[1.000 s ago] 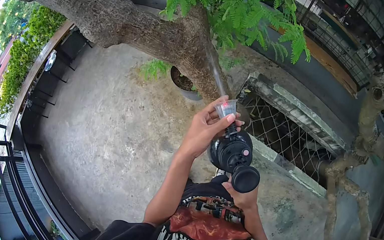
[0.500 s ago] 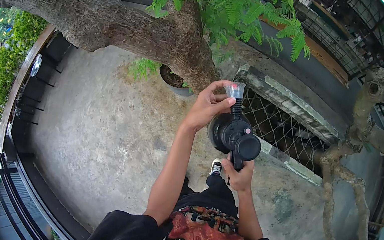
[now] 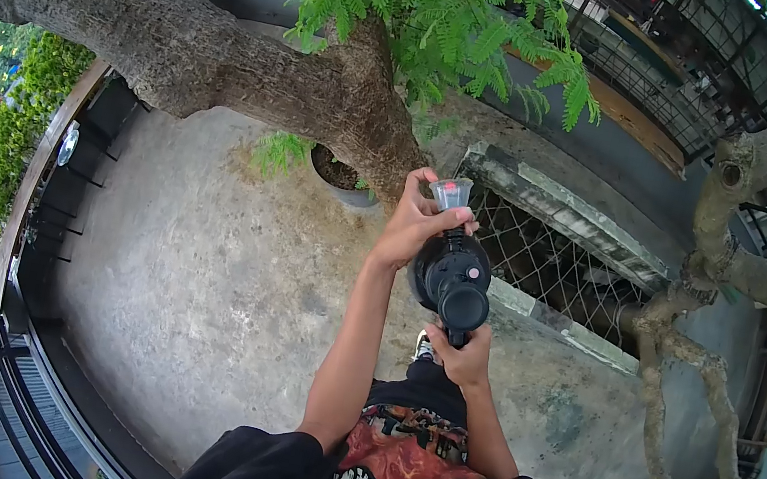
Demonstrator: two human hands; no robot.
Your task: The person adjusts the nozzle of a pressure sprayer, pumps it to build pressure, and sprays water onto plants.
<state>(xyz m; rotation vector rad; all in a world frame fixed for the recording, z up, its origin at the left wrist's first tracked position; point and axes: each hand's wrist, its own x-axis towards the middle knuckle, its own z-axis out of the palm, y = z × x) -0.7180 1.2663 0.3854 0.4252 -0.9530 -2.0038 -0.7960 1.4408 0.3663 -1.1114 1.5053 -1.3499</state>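
Observation:
A black handheld device (image 3: pixel 450 279) with a round end and a small pink button is between my two hands, in front of my chest. At its far end sits a clear plastic cup-shaped nozzle (image 3: pixel 451 193) with something red inside. My left hand (image 3: pixel 413 226) has its fingers and thumb closed around the nozzle's base. Lower down, my right hand (image 3: pixel 465 356) is wrapped round the device's black handle (image 3: pixel 457 337). The device's body hides part of the right hand's grip.
A thick tree trunk (image 3: pixel 258 82) leans across the top, with green leaves (image 3: pixel 461 19) above. Beyond my hands are a round planter (image 3: pixel 343 177) and a mesh-covered opening (image 3: pixel 551 268) with a concrete edge. Bare branches (image 3: pixel 663 388) stand at right, stools (image 3: pixel 95 146) at left.
The device has swung slightly left and now stands more upright, closer to my body than half a second ago. Both hands have kept hold of it. The spray seen a second ago no longer shows.

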